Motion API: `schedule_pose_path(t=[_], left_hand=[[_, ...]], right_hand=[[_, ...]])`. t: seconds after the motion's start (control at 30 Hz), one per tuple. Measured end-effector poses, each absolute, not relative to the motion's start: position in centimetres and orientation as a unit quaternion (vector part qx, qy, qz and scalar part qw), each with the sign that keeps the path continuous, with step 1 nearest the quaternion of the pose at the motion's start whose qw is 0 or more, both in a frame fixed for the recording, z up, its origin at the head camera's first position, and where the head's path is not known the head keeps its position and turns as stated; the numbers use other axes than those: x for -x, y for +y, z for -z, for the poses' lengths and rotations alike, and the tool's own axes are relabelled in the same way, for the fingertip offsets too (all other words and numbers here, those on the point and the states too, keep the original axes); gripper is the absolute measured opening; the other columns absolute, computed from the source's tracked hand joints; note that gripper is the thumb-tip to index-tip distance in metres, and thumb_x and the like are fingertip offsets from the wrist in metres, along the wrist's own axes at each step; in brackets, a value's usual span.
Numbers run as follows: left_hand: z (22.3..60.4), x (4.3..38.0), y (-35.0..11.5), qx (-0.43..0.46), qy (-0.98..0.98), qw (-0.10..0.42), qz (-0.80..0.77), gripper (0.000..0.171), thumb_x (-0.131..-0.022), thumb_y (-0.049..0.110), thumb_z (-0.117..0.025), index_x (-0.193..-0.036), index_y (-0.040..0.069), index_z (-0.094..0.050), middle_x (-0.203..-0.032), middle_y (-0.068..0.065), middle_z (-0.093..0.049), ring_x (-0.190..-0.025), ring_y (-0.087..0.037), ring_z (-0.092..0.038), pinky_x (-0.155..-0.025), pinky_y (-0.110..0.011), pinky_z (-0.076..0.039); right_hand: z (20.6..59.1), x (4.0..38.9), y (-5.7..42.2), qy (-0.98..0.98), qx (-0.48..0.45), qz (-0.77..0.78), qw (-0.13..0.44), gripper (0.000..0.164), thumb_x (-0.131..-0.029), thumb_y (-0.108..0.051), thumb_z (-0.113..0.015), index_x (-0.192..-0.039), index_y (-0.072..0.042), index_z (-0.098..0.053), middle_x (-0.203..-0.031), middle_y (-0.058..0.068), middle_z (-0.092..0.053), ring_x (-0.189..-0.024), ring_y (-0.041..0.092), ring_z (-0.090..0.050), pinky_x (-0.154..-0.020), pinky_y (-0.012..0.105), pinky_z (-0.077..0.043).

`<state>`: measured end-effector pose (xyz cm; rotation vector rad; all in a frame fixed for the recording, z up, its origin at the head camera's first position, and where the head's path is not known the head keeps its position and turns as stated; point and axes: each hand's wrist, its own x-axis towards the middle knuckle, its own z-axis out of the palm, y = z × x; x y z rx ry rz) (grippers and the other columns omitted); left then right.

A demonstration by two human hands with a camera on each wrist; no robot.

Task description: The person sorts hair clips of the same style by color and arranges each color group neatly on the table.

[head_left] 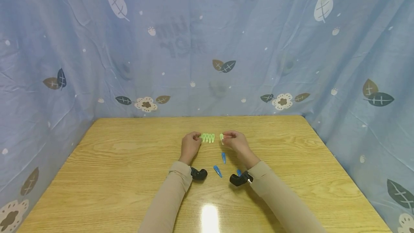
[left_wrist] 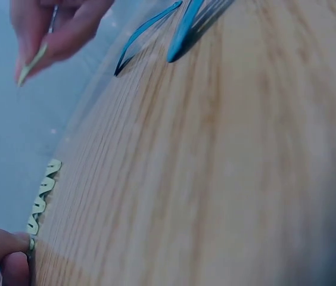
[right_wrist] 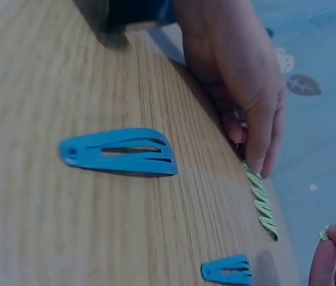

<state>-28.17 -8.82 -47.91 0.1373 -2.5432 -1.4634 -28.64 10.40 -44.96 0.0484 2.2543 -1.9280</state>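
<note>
My right hand (head_left: 235,141) pinches a light green snap hair clip (head_left: 221,138) between thumb and fingertip, to the right of a row of similar clips. In the left wrist view this clip (left_wrist: 34,62) is held up off the wooden table. At the left end of the row, my left hand (head_left: 191,146) pinches the end green clip, mostly hidden by the fingers. Several green hair clips (head_left: 208,138) stand side by side in that row, closely spaced. Nearer to me lie a blue hair clip (head_left: 224,158) and another blue clip (head_left: 217,171).
A third blue clip (head_left: 239,173) lies partly hidden by the black wrist camera (head_left: 240,179) on the right arm. The wooden table (head_left: 113,175) ends at a blue patterned curtain (head_left: 200,92) behind and at both sides.
</note>
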Motion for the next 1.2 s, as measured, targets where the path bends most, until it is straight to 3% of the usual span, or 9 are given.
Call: schedule_pose_path(t=[0.43, 0.67, 0.77, 0.87, 0.97, 1.1, 1.2], left_hand=[[48.1, 28.2, -8.9, -0.044, -0.858, 0.1, 0.502, 0.023, -0.09, 0.012, -0.064, -0.111, 0.006, -0.07, -0.091, -0.01, -0.068, -0.082, -0.023, -0.062, -0.07, -0.037, -0.052], [48.2, 28.5, -8.9, -0.044, -0.861, 0.104, 0.496, 0.023, -0.089, 0.012, -0.065, -0.11, 0.007, -0.07, -0.089, -0.01, -0.068, -0.078, -0.022, -0.062, -0.068, -0.035, -0.051], [48.2, 28.5, -8.9, -0.045, -0.861, 0.106, 0.495, 0.022, -0.089, 0.012, -0.065, -0.11, 0.007, -0.07, -0.088, -0.009, -0.068, -0.077, -0.021, -0.062, -0.067, -0.035, -0.051], [48.2, 28.5, -8.9, -0.043, -0.862, 0.11, 0.493, 0.022, -0.089, 0.012, -0.065, -0.109, 0.006, -0.071, -0.087, -0.009, -0.068, -0.076, -0.021, -0.062, -0.067, -0.035, -0.051], [48.3, 28.6, -8.9, -0.042, -0.864, 0.111, 0.489, 0.022, -0.089, 0.012, -0.065, -0.109, 0.006, -0.071, -0.088, -0.009, -0.068, -0.077, -0.021, -0.062, -0.067, -0.035, -0.051], [48.3, 28.6, -9.0, -0.041, -0.863, 0.109, 0.492, 0.022, -0.089, 0.011, -0.065, -0.11, 0.006, -0.07, -0.088, -0.01, -0.068, -0.077, -0.021, -0.062, -0.067, -0.035, -0.051], [48.3, 28.5, -9.0, -0.04, -0.86, 0.108, 0.497, 0.023, -0.089, 0.01, -0.064, -0.111, 0.005, -0.07, -0.089, -0.01, -0.068, -0.077, -0.021, -0.062, -0.067, -0.034, -0.051]], right_hand=[[45.9, 30.5, 8.5, 0.776, -0.039, 0.624, 0.085, 0.03, -0.084, 0.003, -0.062, -0.114, 0.004, -0.063, -0.098, 0.015, -0.061, -0.08, 0.018, -0.062, -0.08, 0.033, -0.054], [45.9, 31.1, 7.7, 0.792, -0.061, 0.602, 0.084, 0.03, -0.081, 0.005, -0.062, -0.111, 0.004, -0.063, -0.105, 0.018, -0.061, -0.087, 0.025, -0.063, -0.079, 0.033, -0.055], [45.7, 31.3, 7.4, 0.802, -0.068, 0.588, 0.081, 0.03, -0.079, 0.007, -0.062, -0.108, 0.004, -0.064, -0.104, 0.019, -0.061, -0.081, 0.023, -0.061, -0.07, 0.03, -0.054], [45.5, 31.4, 7.3, 0.817, -0.071, 0.566, 0.078, 0.029, -0.077, 0.008, -0.062, -0.106, 0.004, -0.065, -0.099, 0.018, -0.062, -0.068, 0.019, -0.051, -0.058, 0.027, -0.044], [45.3, 31.5, 7.1, 0.831, -0.077, 0.546, 0.076, 0.028, -0.077, 0.007, -0.063, -0.105, 0.002, -0.065, -0.096, 0.017, -0.063, -0.064, 0.018, -0.044, -0.055, 0.027, -0.038], [45.2, 31.6, 6.9, 0.831, -0.088, 0.544, 0.077, 0.025, -0.079, 0.004, -0.066, -0.104, 0.003, -0.066, -0.101, 0.019, -0.063, -0.071, 0.02, -0.06, -0.062, 0.028, -0.052], [45.1, 31.5, 6.8, 0.829, -0.092, 0.546, 0.077, 0.024, -0.08, 0.003, -0.067, -0.104, 0.003, -0.066, -0.106, 0.02, -0.063, -0.08, 0.025, -0.066, -0.069, 0.031, -0.055]])
